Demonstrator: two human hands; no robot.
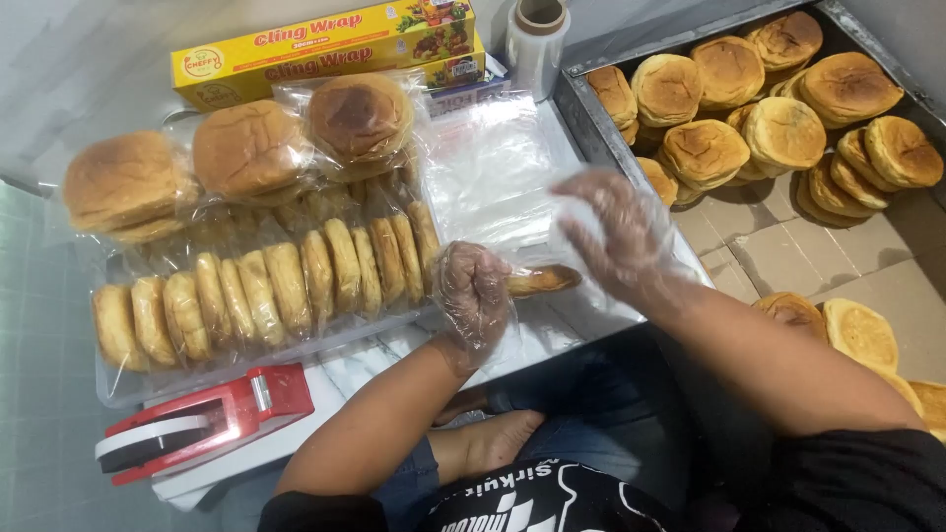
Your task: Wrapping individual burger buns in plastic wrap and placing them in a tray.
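Observation:
Both my hands wear thin clear plastic gloves. My left hand is closed around one end of a flat golden bun, held on edge just above the tabletop. My right hand hovers with fingers spread over a stack of clear plastic bags, just right of the bun and blurred by motion. To the left stands a row of bagged buns on edge, with three bagged bun stacks behind them.
A metal tray lined with cardboard holds several loose buns at the right. A yellow cling-film box and a film roll stand at the back. A red tape dispenser sits at the front left.

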